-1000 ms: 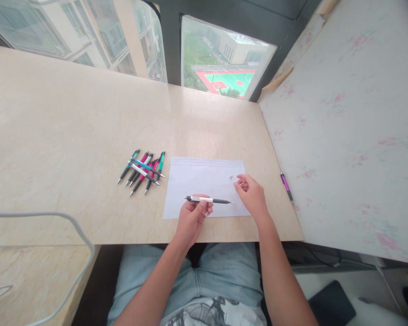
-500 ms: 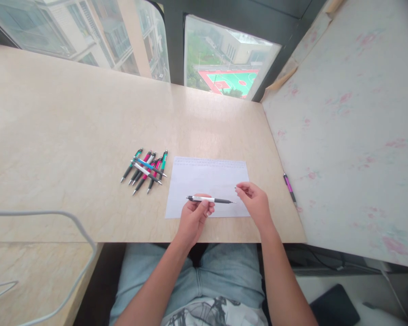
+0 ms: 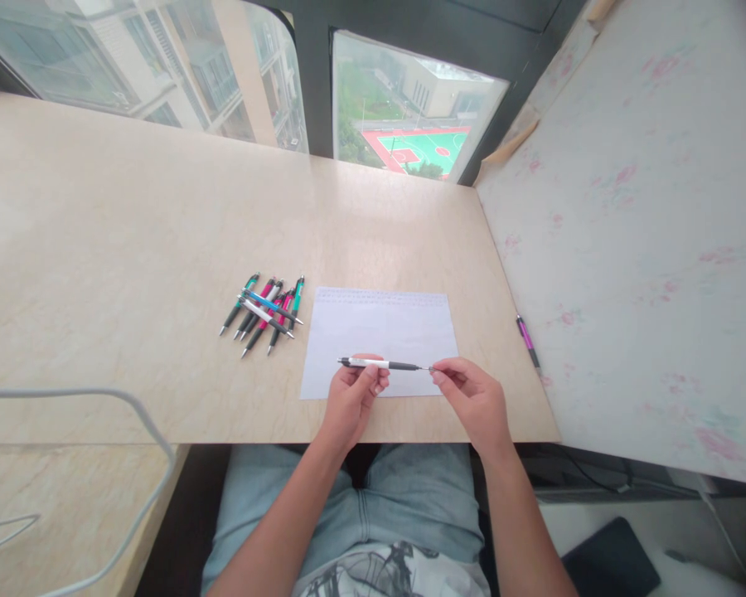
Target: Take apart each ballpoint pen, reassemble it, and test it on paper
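My left hand [image 3: 352, 396] is closed round the white barrel of a ballpoint pen [image 3: 401, 366] with a black grip, held level over the paper, its front end pointing right. A thin refill sticks out of that front end. My right hand [image 3: 472, 398] pinches a small metal pen tip [image 3: 432, 369] between thumb and fingertips, right at the end of the refill. Whether the tip is over the refill's point or only touching it is too small to tell. Beneath both hands lies a white sheet of paper [image 3: 379, 327] with lines of writing along its top.
A loose heap of several pens [image 3: 264, 315] in green, pink, blue and white lies left of the paper. One purple pen [image 3: 527, 340] rests by the wall at the right. A grey cable [image 3: 99, 393] loops over the left side. Windows stand behind the desk [image 3: 162, 224].
My right hand has come down and lined the pen tip up with the refill's end; before, it was held above and apart. My left hand and the pen have hardly moved.
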Motion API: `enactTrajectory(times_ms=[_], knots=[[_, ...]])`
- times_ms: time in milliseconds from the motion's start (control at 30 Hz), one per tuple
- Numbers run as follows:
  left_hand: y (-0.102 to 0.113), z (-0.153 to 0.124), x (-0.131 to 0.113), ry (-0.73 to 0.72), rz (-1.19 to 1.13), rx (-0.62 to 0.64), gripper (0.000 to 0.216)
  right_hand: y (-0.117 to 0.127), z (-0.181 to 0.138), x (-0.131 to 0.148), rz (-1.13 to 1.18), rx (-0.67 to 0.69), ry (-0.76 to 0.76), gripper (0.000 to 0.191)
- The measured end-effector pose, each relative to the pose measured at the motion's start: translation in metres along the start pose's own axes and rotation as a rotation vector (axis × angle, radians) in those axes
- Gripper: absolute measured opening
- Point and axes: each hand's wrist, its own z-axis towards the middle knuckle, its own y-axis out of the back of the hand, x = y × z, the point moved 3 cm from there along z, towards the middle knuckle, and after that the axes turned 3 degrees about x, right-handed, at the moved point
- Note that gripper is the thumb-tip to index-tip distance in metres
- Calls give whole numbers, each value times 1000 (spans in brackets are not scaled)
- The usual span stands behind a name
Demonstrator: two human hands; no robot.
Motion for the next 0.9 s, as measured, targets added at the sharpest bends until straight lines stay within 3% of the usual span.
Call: enactTrajectory(times_ms=[900], knots=[[-3, -1, -1, -3, 13, 22, 19, -8, 4, 11, -153, 58, 63, 12]])
